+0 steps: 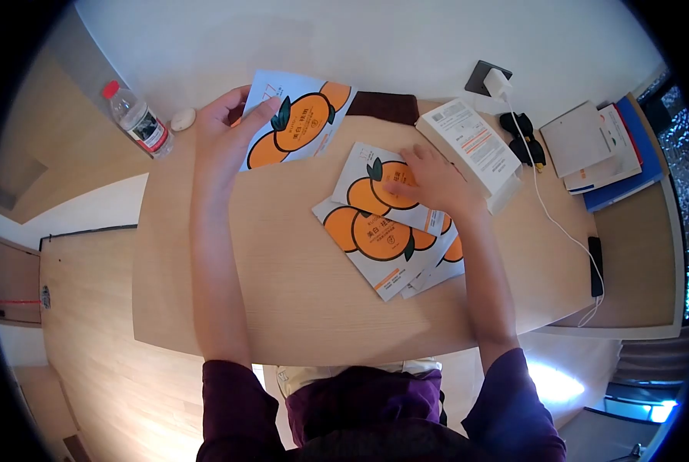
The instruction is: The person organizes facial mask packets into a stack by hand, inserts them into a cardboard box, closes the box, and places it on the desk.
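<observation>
My left hand (240,127) is closed on the edge of a flat mask packet (302,123), white with oranges printed on it, held up above the back of the table with the thumb on its front. My right hand (435,183) rests on another mask packet (377,181), its thumb and fingers apart on the printed face. Under that one lies a fanned pile with a further mask packet (379,239) on top, turned the other way. The right hand and forearm cover part of the pile.
A white box (471,142) lies right of the packets, beside dark sunglasses (523,142). A charger (498,82) trails a white cable. Papers and folders (591,146) are at the right, a dark flat item (387,107) at the back, a water bottle (140,123) at the left.
</observation>
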Demonstrator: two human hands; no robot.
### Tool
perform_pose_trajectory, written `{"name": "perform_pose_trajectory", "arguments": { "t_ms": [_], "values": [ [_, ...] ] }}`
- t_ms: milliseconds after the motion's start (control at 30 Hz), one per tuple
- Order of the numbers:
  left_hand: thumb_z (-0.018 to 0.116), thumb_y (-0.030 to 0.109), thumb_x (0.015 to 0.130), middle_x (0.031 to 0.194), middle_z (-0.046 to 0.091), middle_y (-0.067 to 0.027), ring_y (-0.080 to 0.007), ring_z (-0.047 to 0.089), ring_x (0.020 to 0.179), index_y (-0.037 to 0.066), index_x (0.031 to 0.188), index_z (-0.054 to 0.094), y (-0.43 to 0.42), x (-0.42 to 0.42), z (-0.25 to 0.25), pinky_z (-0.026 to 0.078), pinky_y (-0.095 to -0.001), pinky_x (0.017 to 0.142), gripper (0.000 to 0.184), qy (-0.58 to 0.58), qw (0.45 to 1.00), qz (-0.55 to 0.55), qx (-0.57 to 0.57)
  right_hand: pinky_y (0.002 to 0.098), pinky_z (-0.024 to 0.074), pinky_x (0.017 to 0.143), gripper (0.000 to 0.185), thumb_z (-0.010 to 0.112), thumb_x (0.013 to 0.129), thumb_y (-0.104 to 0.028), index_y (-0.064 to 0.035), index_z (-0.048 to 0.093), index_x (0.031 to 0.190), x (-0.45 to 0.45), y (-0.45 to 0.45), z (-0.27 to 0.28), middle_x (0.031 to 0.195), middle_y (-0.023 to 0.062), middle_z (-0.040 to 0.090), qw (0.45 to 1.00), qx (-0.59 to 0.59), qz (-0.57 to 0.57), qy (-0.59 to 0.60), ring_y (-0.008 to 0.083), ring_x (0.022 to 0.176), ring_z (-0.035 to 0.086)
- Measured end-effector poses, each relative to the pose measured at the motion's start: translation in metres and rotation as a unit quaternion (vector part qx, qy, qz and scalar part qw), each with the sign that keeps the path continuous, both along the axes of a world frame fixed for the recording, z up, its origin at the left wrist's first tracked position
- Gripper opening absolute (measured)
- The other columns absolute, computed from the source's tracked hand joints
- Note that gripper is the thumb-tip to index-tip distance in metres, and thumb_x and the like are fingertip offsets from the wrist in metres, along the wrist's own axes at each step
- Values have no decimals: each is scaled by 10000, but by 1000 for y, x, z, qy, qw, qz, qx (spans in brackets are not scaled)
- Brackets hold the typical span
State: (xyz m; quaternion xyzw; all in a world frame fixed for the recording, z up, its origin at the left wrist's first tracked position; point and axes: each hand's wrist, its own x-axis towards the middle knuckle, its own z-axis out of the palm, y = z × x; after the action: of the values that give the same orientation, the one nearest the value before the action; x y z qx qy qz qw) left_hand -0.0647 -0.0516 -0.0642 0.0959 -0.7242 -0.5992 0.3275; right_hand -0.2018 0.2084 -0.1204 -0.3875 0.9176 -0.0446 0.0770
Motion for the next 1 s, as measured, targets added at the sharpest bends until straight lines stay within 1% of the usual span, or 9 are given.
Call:
{"name": "perform_pose_trajectory", "arguments": {
  "t_ms": [100, 200, 300, 400, 500, 600, 733, 767, 1000],
  "values": [
    [748, 139, 809, 917, 683, -47, -74, 610, 811, -22, 1079, 658, 7, 6, 10, 482, -207, 745, 327, -24, 999, -19, 22, 443, 455, 945, 655, 617, 835, -509, -68, 485, 1300, 2, 1, 4, 1184, 156, 561, 1000, -26, -6, -13, 318, 1148, 538],
    [751, 138, 806, 925, 680, -37, -75, 606, 832, -21, 1072, 658, 6, 16, 18, 474, -212, 768, 324, -30, 992, -116, 27, 395, 468, 910, 687, 645, 824, -516, -54, 478, 1305, 5, -3, 15, 1201, 142, 562, 1000, 12, -12, 2, 276, 1087, 579],
    [749, 133, 806, 919, 667, -21, -74, 601, 844, -13, 1051, 664, -3, 22, 16, 469, -219, 784, 298, -27, 977, -213, 14, 377, 485, 865, 584, 635, 849, -476, -68, 525, 1252, 11, -3, 35, 1140, 119, 592, 995, 71, -36, -64, 250, 1036, 599],
    [749, 151, 811, 917, 650, -11, -72, 597, 837, -6, 1062, 655, 5, 22, 11, 471, -222, 775, 311, -25, 971, -231, 60, 350, 493, 823, 464, 626, 880, -408, -86, 563, 1209, 1, 8, 17, 1101, 100, 608, 1000, -24, 13, -13, 228, 989, 611],
    [745, 178, 820, 925, 636, -13, -74, 589, 864, 2, 1077, 642, 0, 7, -6, 476, -229, 767, 328, -120, 938, -322, 45, 334, 494, 810, 377, 614, 901, -350, -98, 585, 1179, -2, 9, 14, 1048, 89, 621, 999, -36, 16, -19, 228, 947, 617],
    [727, 217, 840, 939, 632, -19, -76, 582, 897, -4, 1081, 629, 16, -10, -25, 483, -235, 757, 341, -214, 931, -296, -25, 411, 475, 872, 383, 594, 900, -348, -52, 583, 1142, 4, 5, 23, 1084, 153, 624, 995, -62, 18, -78, 307, 1041, 592],
    [696, 256, 863, 941, 621, -49, -139, 577, 893, 0, 1039, 616, 43, -22, -56, 482, -285, 786, 321, -297, 921, -172, -181, 328, 488, 781, 341, 574, 929, -338, -76, 594, 1147, -2, 7, 13, 994, 110, 632, 992, -105, 35, -61, 229, 912, 622],
    [703, 263, 851, 971, 611, -83, -177, 586, 906, 13, 1030, 604, 40, -28, -55, 477, -309, 799, 322, -367, 857, -229, -280, 328, 487, 773, 349, 567, 932, -352, -70, 598, 1135, -4, 7, 12, 988, 115, 638, 991, -114, 40, -65, 232, 905, 624],
    [735, 195, 804, 947, 623, -97, -200, 593, 874, 15, 991, 612, 48, -27, -63, 471, -324, 779, 287, -324, 860, -326, -221, 358, 487, 758, 475, 548, 910, -493, -49, 623, 1061, 14, 0, 27, 957, 154, 673, 982, -55, 17, -182, 283, 897, 627]
  ]
}}
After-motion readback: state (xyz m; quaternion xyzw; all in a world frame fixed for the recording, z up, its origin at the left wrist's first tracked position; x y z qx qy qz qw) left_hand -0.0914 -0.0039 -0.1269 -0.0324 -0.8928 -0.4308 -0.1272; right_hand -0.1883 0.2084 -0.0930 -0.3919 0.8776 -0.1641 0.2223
